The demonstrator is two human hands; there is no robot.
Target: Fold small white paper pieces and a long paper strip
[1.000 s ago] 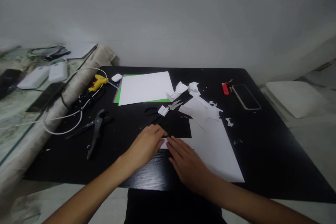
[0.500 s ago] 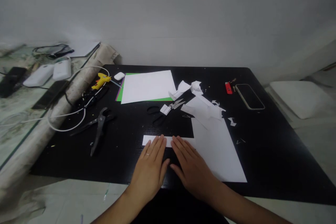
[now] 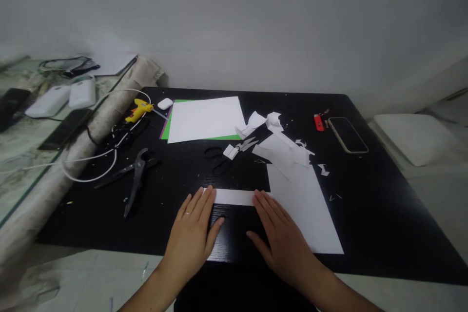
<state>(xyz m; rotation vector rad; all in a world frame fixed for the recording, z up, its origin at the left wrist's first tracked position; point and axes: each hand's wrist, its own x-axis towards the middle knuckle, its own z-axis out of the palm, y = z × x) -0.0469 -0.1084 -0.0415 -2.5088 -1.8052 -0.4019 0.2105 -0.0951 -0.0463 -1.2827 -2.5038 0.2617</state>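
Note:
My left hand (image 3: 193, 231) lies flat on the black table (image 3: 383, 214) with fingers stretched out, fingertips on the left end of a narrow white paper strip (image 3: 234, 197). Flat and open too, my right hand (image 3: 280, 236) touches the strip's right end with its fingertips, beside a large white sheet (image 3: 303, 204). A ring shows on my left hand. Neither hand holds anything. Black-handled scissors (image 3: 228, 152) lie just beyond the strip.
A white sheet on green and purple paper (image 3: 204, 118), crumpled paper scraps (image 3: 270, 124), pliers (image 3: 137, 175), a yellow glue gun (image 3: 138, 110), a white cable (image 3: 91, 165), a red lighter (image 3: 318, 122) and a phone (image 3: 347, 134) lie on the table. A rolled mat (image 3: 73, 156) lies along its left edge.
My hands went from pressed together at the strip's middle to spread flat and apart, sliding out toward its two ends. More of the strip now shows between them.

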